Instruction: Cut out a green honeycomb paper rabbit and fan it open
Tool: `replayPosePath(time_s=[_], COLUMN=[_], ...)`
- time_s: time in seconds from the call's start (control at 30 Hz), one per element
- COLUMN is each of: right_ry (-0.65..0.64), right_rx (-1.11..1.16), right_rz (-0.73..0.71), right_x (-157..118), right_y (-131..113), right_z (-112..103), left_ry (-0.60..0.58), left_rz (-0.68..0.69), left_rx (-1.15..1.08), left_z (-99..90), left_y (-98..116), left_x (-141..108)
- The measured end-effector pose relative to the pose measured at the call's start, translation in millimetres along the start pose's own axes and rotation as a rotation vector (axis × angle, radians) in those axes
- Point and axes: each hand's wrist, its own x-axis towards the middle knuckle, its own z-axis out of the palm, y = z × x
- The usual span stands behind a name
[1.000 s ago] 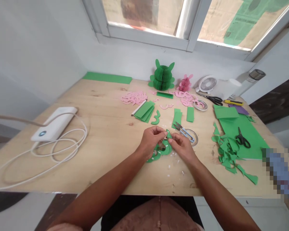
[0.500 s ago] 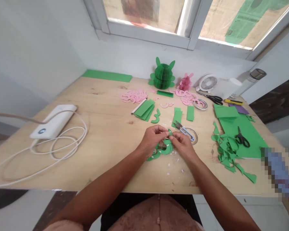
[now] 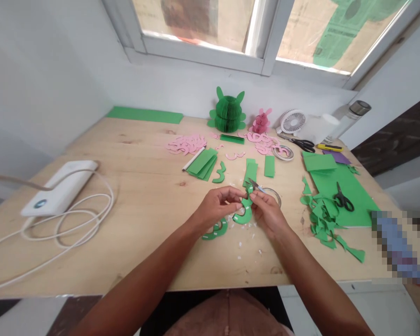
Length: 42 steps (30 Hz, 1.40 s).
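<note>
A curved green paper cutout (image 3: pixel 247 216) with small white strips on it is held up over the table. My right hand (image 3: pixel 269 212) pinches its upper right edge between thumb and fingers. From the other side, the closed thumb and fingers of my left hand (image 3: pixel 219 209) hold its left edge. Below my left hand lie more curved green cutouts with white strips (image 3: pixel 222 227). Tiny white scraps (image 3: pixel 240 243) are scattered under the hands. Thread snips (image 3: pixel 255 185) lie just beyond my right fingers, partly hidden, beside a tape roll (image 3: pixel 276 197).
Green offcuts (image 3: pixel 322 219) and black scissors (image 3: pixel 343 198) on a green sheet (image 3: pixel 362 198) are at right. A power bank (image 3: pixel 61 186) with looped white cable lies left. At the back stand a green honeycomb paper figure (image 3: pixel 227 114), a pink one (image 3: pixel 261 122) and a small fan (image 3: pixel 293 122).
The held cutout has come up off the other green pieces and now shows more fully between my hands. The camera view has shifted slightly, moving the table contents leftward.
</note>
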Motion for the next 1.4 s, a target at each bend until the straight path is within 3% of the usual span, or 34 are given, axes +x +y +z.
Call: replayPosePath(time_s=[0.4, 0.67, 0.77, 0.87, 1.03, 1.13, 1.4], right_ry=[-0.04, -0.027, 0.098, 0.184, 0.01, -0.063, -0.099], right_rx=[0.078, -0.066, -0.246, -0.466, -0.703, -0.76, -0.855], right_rz=[0.073, -0.022, -0.148, -0.397, -0.72, -0.765, -0.846], right_x=[0, 2, 2, -4, -15, -17, -17], right_y=[2, 9, 9, 4, -8, -11, -12], right_z=[-1, -4, -7, -6, -3, -2, -1], left_ry=[0.024, 0.009, 0.045, 0.089, 0.13, 0.136, 0.136], left_rz=[0.042, -0.001, 0.008, 0.035, 0.059, 0.06, 0.03], left_rx=[0.102, 0.067, 0.068, 0.102, 0.156, 0.156, 0.123], left_z=[3.1, 1.0, -1.1, -3.2, -6.1, -9.2, -14.7], left_y=[-3, -3, -1, 0, 3, 4, 3], left_x=[0, 2, 2, 3, 3, 4, 4])
